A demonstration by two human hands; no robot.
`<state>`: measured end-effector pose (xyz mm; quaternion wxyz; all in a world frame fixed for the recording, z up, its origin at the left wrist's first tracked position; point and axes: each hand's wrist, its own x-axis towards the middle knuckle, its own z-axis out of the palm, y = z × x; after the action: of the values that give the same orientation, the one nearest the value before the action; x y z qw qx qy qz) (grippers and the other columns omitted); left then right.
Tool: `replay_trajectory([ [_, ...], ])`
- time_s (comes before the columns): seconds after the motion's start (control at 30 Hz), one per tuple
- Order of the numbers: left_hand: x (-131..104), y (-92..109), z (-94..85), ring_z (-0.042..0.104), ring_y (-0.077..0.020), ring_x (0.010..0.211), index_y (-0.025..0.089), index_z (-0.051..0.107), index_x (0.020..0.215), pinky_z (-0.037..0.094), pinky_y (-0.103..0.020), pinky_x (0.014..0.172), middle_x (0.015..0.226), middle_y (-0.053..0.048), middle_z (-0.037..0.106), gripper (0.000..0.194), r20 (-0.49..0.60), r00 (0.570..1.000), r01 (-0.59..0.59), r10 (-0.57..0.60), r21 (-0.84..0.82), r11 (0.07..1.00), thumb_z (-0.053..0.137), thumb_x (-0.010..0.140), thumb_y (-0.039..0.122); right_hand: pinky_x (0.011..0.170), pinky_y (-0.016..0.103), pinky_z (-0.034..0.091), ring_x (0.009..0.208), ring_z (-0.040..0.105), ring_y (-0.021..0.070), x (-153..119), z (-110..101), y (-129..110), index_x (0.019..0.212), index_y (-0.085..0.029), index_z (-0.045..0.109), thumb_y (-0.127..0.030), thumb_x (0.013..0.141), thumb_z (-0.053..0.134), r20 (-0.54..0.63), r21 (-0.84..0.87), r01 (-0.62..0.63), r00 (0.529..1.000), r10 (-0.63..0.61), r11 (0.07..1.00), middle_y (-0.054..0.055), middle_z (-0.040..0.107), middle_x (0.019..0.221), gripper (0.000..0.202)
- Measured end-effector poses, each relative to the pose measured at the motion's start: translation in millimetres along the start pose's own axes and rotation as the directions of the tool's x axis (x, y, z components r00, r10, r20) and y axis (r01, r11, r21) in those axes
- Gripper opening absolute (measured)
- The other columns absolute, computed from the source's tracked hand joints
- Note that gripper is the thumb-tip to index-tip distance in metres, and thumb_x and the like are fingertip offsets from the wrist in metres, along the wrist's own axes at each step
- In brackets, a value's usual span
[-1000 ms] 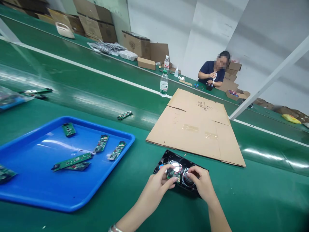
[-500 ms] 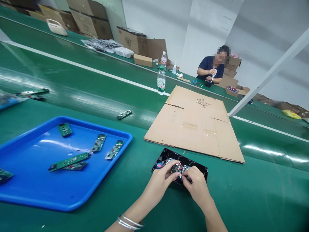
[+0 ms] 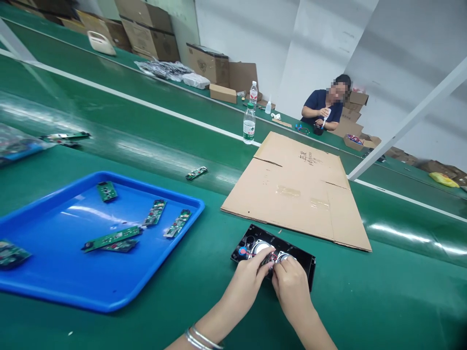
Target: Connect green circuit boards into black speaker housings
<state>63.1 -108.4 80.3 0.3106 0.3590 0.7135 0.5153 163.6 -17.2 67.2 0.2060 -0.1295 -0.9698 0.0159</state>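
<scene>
A black speaker housing (image 3: 251, 239) with two round silver speakers lies on the green table near me. My left hand (image 3: 251, 274) and my right hand (image 3: 292, 287) meet over its middle, fingertips pinched together on a small circuit board that sits between the speakers. The board is mostly hidden under my fingers. A blue tray (image 3: 73, 287) to the left holds several green circuit boards (image 3: 111, 238).
A flattened cardboard sheet (image 3: 295, 189) lies just beyond the housing. A loose circuit board (image 3: 196, 173) and a water bottle (image 3: 249, 125) stand further back. Across the green belt a person in a dark shirt (image 3: 321, 109) works. Cardboard boxes (image 3: 149, 34) line the far wall.
My hands have drawn closer together over the middle of the housing, and the small board they held above the speakers is now covered by my fingers.
</scene>
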Motion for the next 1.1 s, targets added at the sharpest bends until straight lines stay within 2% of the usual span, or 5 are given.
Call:
replay_trajectory([
  [0.2, 0.1, 4.9, 1.3, 0.064, -0.0194, 0.074, 0.017, 0.059, 0.107, 0.054, -0.031, 0.07, 0.085, -0.007, 0.066, 0.033, 0.004, 1.0, -0.009, 0.009, -0.072, 0.997, 0.039, 0.081, 0.026, 0.058, 0.029, 0.041, 0.065, 0.05, 0.0164, 2.1, -1.1, 4.9, 0.074, -0.014, 0.058, -0.008, 0.085, 0.033, 0.001, 0.094, 0.012, 1.0, -0.012, 0.995, 0.006, 0.056, 0.068, 0.028],
  [0.43, 5.1, 7.5, -12.4, 0.062, -0.0157, 0.078, 0.02, 0.058, 0.092, 0.055, -0.026, 0.07, 0.089, -0.002, 0.063, 0.021, 0.095, 0.994, -0.031, 0.06, -0.281, 0.959, 0.043, 0.08, 0.027, 0.058, 0.023, 0.046, 0.065, 0.054, 0.0112, 0.3, 2.2, 19.0, 0.107, -0.018, 0.05, -0.019, 0.083, 0.045, 0.172, 0.409, -0.312, 0.949, 0.263, 0.857, 0.003, 0.056, 0.084, 0.024],
  [0.7, 3.8, 5.0, -5.8, 0.061, -0.0136, 0.07, 0.018, 0.054, 0.093, 0.057, -0.027, 0.068, 0.087, -0.003, 0.061, 0.022, -0.014, 1.0, -0.007, 0.003, -0.259, 0.966, 0.038, 0.081, 0.027, 0.056, 0.026, 0.044, 0.068, 0.053, 0.0158, 3.2, 5.8, 7.4, 0.093, -0.016, 0.053, -0.02, 0.087, 0.034, 0.132, 0.166, -0.223, 0.97, 0.203, 0.961, 0.006, 0.052, 0.083, 0.021],
  [0.93, 4.1, 7.5, -2.3, 0.061, -0.0154, 0.077, 0.018, 0.052, 0.094, 0.056, -0.031, 0.074, 0.081, -0.002, 0.059, 0.021, 0.019, 0.999, 0.052, -0.049, -0.345, 0.937, 0.043, 0.079, 0.03, 0.062, 0.026, 0.045, 0.077, 0.055, 0.0156, 2.9, -7.1, 12.2, 0.104, -0.018, 0.049, -0.026, 0.088, 0.038, 0.141, 0.212, -0.353, 0.934, 0.328, 0.912, 0.007, 0.05, 0.097, 0.021],
  [1.1, 6.6, 5.8, -5.6, 0.061, -0.0157, 0.073, 0.017, 0.05, 0.099, 0.056, -0.034, 0.074, 0.076, 0.0, 0.058, 0.028, -0.005, 0.994, 0.106, -0.113, -0.323, 0.941, 0.044, 0.077, 0.034, 0.064, 0.041, 0.042, 0.075, 0.052, 0.0252, -13.2, -31.0, 18.7, 0.084, -0.017, 0.053, -0.027, 0.086, 0.042, 0.331, -0.096, -0.365, 0.866, 0.376, 0.926, 0.007, 0.056, 0.076, 0.015],
])
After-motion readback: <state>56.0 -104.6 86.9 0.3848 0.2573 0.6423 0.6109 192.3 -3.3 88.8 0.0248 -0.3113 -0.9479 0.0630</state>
